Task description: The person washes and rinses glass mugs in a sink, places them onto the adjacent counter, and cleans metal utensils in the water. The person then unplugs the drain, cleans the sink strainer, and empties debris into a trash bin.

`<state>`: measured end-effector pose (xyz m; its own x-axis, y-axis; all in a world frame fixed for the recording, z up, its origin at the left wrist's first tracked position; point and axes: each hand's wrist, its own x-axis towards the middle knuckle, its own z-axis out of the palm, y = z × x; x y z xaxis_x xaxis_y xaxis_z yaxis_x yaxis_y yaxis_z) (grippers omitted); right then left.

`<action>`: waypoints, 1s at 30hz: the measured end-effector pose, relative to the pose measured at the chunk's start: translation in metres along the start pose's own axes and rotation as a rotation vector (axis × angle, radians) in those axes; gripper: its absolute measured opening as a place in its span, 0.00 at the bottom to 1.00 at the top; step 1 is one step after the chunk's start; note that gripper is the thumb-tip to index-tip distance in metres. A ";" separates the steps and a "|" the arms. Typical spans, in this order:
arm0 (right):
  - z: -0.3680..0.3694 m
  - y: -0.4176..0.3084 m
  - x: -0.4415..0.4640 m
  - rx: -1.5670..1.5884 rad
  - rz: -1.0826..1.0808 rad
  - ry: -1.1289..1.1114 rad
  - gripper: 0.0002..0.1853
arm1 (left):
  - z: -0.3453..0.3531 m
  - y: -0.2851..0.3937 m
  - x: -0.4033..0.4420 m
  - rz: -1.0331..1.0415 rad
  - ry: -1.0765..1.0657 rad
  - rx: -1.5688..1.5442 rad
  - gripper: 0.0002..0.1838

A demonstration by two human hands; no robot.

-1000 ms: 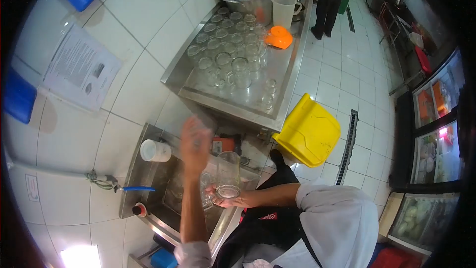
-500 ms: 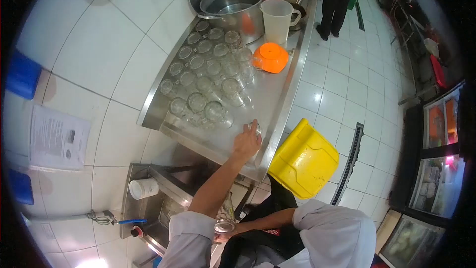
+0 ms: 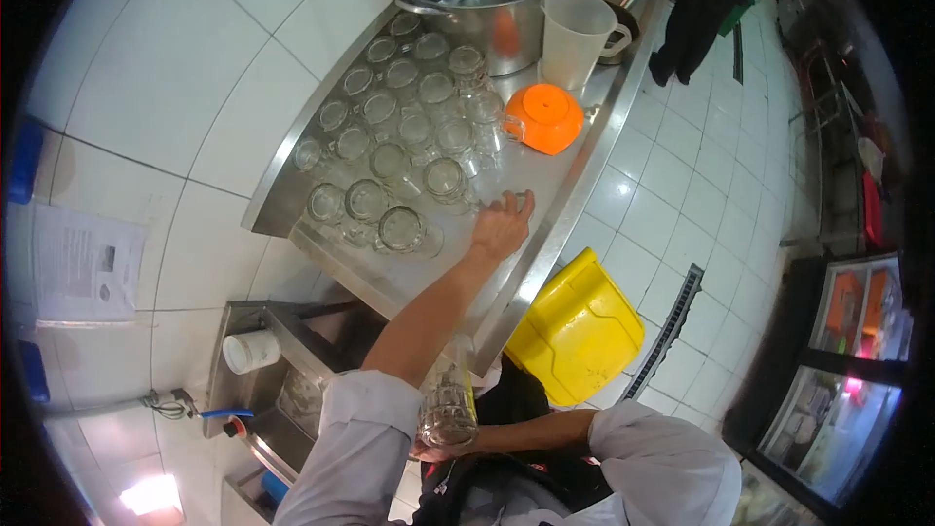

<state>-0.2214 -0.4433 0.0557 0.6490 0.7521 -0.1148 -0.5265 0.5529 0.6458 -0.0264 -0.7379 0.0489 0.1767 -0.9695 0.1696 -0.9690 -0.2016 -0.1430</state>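
My left hand [image 3: 501,227] reaches over the steel counter [image 3: 531,258], fingers bent close to its surface. Whatever they grip, if anything, is hidden from me. In front of my body, my right hand [image 3: 435,450] is closed on a clear glass mug [image 3: 449,417]; its fingers are mostly covered. Rows of glass mugs [image 3: 390,164] stand upside down on the counter, left of and beyond my left hand. An upturned orange bowl [image 3: 545,118] lies farther along, touching or very near a mug handle.
Beyond the mugs stand a large steel pot [image 3: 477,0] and a plastic pitcher [image 3: 575,37]. A yellow bin lid [image 3: 575,331] is right of the counter. A sink [image 3: 302,399] with a white tub [image 3: 251,351] lies left. Another person [image 3: 696,24] stands farther off.
My left hand has shifted a little up and right in view, and the glass visible under its fingers no longer shows. The mug in my right hand shows more fully. The camera view has shifted.
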 end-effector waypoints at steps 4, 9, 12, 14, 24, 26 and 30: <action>0.009 -0.013 -0.016 0.052 -0.044 0.043 0.16 | 0.013 0.004 0.022 0.029 -0.020 -0.025 0.32; 0.013 -0.029 -0.018 0.116 -0.169 0.133 0.16 | -0.013 -0.001 0.057 0.057 -0.248 -0.145 0.35; 0.096 -0.027 -0.057 0.056 -0.212 0.115 0.14 | -0.058 0.003 0.041 -0.021 0.007 -0.193 0.39; 0.120 -0.032 -0.069 -0.067 -0.315 0.315 0.12 | -0.120 -0.008 0.018 0.037 -0.163 -0.399 0.41; 0.131 -0.086 -0.095 0.072 -0.176 0.049 0.04 | -0.193 -0.152 -0.251 -0.988 -0.447 -1.307 0.44; 0.136 -0.091 -0.099 0.155 -0.208 0.110 0.04 | -0.162 -0.112 -0.274 -1.210 -0.384 -1.762 0.49; 0.147 -0.107 -0.106 0.186 -0.250 0.127 0.06 | -0.131 -0.092 -0.296 -1.158 -0.090 -2.449 0.41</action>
<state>-0.1535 -0.6348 0.1096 0.6659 0.6465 -0.3724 -0.2425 0.6596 0.7114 -0.0126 -0.4137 0.1399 0.3621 -0.7097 -0.6044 0.8593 0.0028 0.5114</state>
